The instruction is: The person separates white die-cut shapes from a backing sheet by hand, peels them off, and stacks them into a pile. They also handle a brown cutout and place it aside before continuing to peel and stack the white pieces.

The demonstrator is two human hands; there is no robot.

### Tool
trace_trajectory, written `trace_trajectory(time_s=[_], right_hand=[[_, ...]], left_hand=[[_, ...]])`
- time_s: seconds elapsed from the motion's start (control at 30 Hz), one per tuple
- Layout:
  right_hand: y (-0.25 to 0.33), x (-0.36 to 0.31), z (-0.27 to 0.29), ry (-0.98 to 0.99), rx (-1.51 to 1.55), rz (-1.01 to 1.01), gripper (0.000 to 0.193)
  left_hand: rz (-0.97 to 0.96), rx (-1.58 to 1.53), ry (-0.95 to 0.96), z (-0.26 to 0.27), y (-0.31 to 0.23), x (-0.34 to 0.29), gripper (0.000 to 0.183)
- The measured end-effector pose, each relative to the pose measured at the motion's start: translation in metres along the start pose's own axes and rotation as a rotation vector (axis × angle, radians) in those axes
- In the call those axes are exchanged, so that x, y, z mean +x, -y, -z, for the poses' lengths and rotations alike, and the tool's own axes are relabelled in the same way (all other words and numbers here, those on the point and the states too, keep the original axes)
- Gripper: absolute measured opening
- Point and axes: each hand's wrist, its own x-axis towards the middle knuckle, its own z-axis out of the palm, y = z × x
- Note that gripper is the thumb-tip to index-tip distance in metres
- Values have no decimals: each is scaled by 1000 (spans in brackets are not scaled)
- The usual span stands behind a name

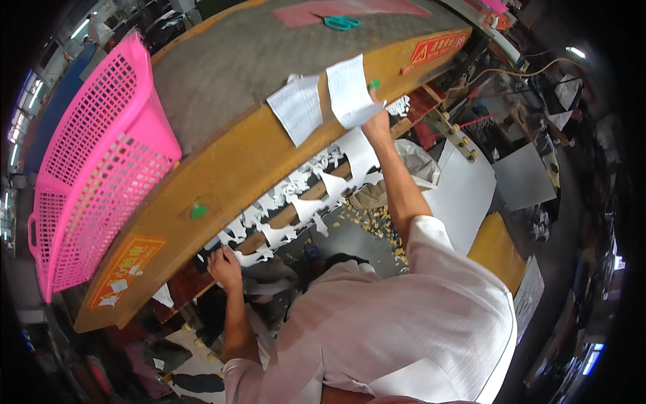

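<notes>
White cut-out sheet (307,209): perforated strip with ragged openings, set below the yellow beam (235,161), between the person's two hands. Long axis diagonal, lower left to upper right, roughly parallel to the beam; one end toward the left hand (225,268), the other toward the right forearm.

Left hand: at the sheet's lower-left end, fingers loosely curled; whether it pinches the edge cannot be told.

Right hand: (378,120) raised at the beam's front face, by the lower right corner of a printed paper (348,91), just below a green button (374,84); its fingers are partly hidden, so how far open it is, or any grip, cannot be told.

Printed paper: long axis near upright, top leaning slightly left. Second paper (297,111), beside it, tilted.

Beam: curved by the lens; red labels (128,269) toward both ends, another green button (198,210) on the left half. Grey top (222,87) bearing teal-handled scissors (342,23) and a red sheet (303,15).

Pink basket, slotted: (111,168) at left, tilted.

Floor: grey, strewn with yellow scraps (373,225).

Room: cluttered workshop; pale boards (464,188) at right, lit tubes (575,52).
</notes>
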Motion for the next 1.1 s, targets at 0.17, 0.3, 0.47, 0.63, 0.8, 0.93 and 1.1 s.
trace_trajectory(time_s=[0.17,0.3,0.47,0.63,0.8,0.93,1.1], right_hand=[[-3,-139,-79,221,-399,1084,11],[-10,-210,-113,324,-209,645,17],[9,-203,-96,405,-241,588,26],[16,-212,-99,365,-249,568,27],[-23,-217,-125,320,-92,582,19],[-4,-213,-98,582,-306,493,20],[95,-221,-50,697,-506,516,30]], left_hand=[[-115,85,-81,15,-5,4,28],[-117,23,-53,16,1,8,26],[-58,57,-5,9,12,3,32],[-95,17,-24,14,12,3,33],[-152,-58,-73,10,18,-2,23],[47,40,119,21,20,-6,18],[283,-425,-84,80,-10,-13,20]])
